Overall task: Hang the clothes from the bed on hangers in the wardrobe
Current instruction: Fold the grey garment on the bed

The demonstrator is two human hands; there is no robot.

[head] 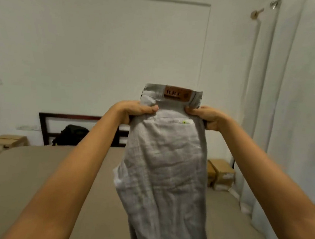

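1. Above the bed (33,175), head view: a pair of pale grey trousers (164,158) is held up at arm's length. The waistband with its brown patch (177,93) is uppermost, and the legs hang straight down past the bottom edge of the frame.
2. Same view, the grip: the left hand (134,110) and right hand (206,118) each clutch one side edge just below the waistband. The fingers are curled into the cloth, with the left thumb pressed across the front. The hands sit level, neither nearer.
3. Same view, the relation that matters: the garment's long axis runs vertically and the waistband stands above the fingers. It will likely need folding over a hanger bar.
4. Same view, surroundings: no hanger or wardrobe shows. A dark bag (71,134) rests by the headboard (67,117).
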